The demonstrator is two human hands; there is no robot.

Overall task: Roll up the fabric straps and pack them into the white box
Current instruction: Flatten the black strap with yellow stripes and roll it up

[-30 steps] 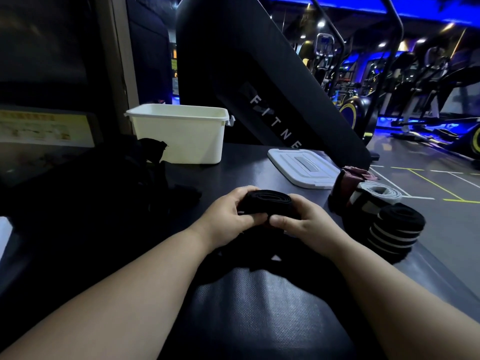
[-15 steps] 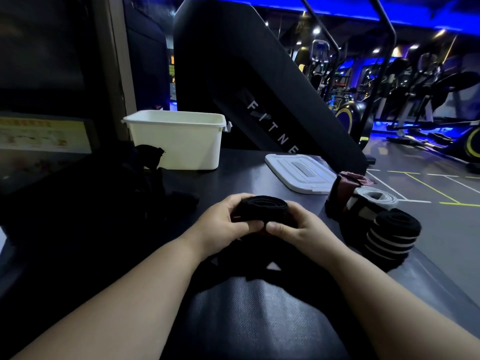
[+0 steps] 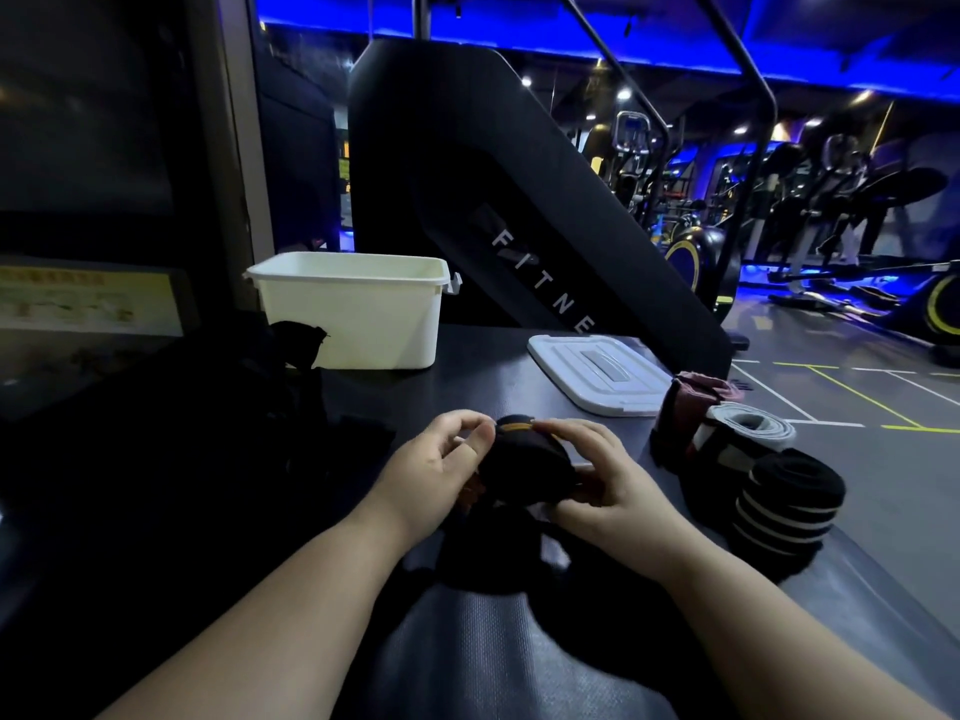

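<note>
One sloping black machine housing [image 3: 467,174], lettered "FITNE", rises behind a dark tabletop [image 3: 483,662] in a blue-lit gym. At the tabletop's far edge stands the open white box [image 3: 358,324], what it holds hidden by its walls. A heap of dark fabric [image 3: 291,407] lies just left of it and partly in front. The box's flat lid [image 3: 597,374] lies well to the right. Nearer on that side are three rolled straps side by side: a dark red roll [image 3: 691,402], a white roll [image 3: 748,428] and a black striped roll [image 3: 784,506]. At centre, well short of the box, the left hand [image 3: 431,475] and right hand [image 3: 613,480] hold a black strap roll [image 3: 524,465] between them, fingers [image 3: 571,433] curled round its sides. Its loose tail [image 3: 493,558] trails on the tabletop beneath.
</note>
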